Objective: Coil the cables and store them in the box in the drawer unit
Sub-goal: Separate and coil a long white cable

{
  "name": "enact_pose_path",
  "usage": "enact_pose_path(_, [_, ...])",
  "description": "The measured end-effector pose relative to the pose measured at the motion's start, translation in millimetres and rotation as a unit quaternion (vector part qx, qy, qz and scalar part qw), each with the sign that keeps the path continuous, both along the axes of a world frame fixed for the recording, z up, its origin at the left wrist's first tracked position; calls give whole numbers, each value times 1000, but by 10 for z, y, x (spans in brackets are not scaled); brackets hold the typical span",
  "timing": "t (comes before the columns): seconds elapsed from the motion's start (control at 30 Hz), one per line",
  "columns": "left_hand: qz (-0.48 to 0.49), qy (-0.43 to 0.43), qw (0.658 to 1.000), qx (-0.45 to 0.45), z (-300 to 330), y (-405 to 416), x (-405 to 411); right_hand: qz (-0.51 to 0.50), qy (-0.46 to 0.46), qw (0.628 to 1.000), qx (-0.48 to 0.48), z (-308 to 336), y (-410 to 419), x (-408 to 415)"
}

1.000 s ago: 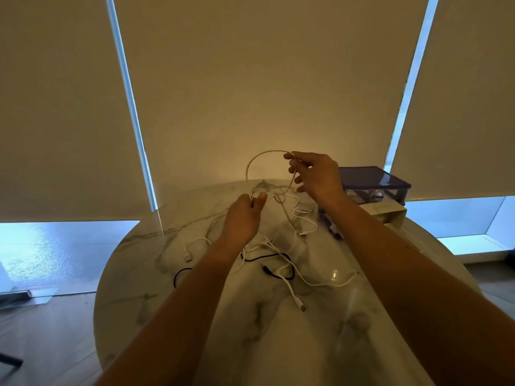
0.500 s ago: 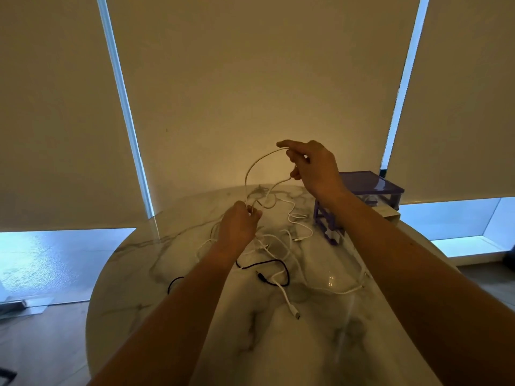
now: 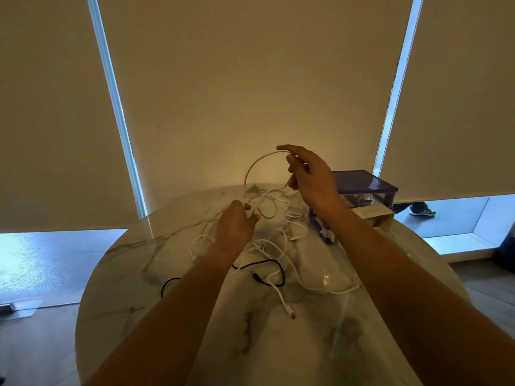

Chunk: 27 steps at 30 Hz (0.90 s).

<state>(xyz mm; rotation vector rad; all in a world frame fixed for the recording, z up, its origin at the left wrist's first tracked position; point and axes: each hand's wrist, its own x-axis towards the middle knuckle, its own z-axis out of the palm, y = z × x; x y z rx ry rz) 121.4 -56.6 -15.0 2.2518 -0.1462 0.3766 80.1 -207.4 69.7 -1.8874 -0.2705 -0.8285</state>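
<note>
cables lie in a loose tangle on the marble table point(image 3: 195, 344). nearest the camera a white plug point(image 3: 291, 315) ends a white lead that runs back into the pile; just behind it a black cable point(image 3: 267, 264) curls in a half loop, crossing the white ones. these look light, thin and limp, so they will flop and drag their neighbours if pulled hard. the plugs are the stiff parts and likely to snag where strands cross, so i judge it best to free one lead at a time.

further in, the left hand point(image 3: 235, 225) is curled, pinching the white cable point(image 3: 248, 176) at the bottom of a loop just above the table. the cable arches up from there to the right hand point(image 3: 312, 176), which is raised, fingers bent round the strand near its top. that arch holds its own curve, so the cable has some spring and a coil may try to unwind unless held at the crossing point. a good grip is where the left fingers already pinch, feeding slack with the right.

beyond the right wrist stands the purple drawer unit point(image 3: 362, 183) with a pale box point(image 3: 374, 215) at its front, well apart from the tangle. blinds point(image 3: 250, 79) hang behind.
</note>
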Motion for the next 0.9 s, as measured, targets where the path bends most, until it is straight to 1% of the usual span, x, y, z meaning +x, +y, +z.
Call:
enact_pose_path(0.07, [2,-18,1000,0,10,24,6,7,-3,1000,17,-41,-13,-14])
enact_pose_path(0.2, [-14,2,999,29,15,24,9,17,18,997,71,-131,-17,-16])
enact_pose_path(0.27, [-21,9,999,29,32,31,16,35,53,992,106,-209,-9,-5])
enact_pose_path(0.33, [-28,17,999,26,62,49,34,54,114,985,122,-354,9,15])
enact_pose_path(0.4, [-31,21,999,30,99,61,55,42,181,977,103,-543,33,43])
enact_pose_path(0.47, [-28,25,999,33,132,65,63,29,232,970,64,-729,81,60])
enact_pose_path(0.6, [-44,35,998,4,171,49,71,17,301,953,-36,-1037,232,162])
enact_pose_path(0.67, [-53,39,998,-16,178,60,63,10,302,952,-40,-1101,310,205])
enact_pose_path(0.77, [-57,38,997,-33,176,95,65,42,256,966,21,-1082,373,215])
enact_pose_path(0.83, [-57,41,997,-28,169,123,77,61,243,967,39,-1032,403,193])
enact_pose_path(0.9, [-62,43,997,-15,157,143,89,69,254,964,46,-1023,420,200])
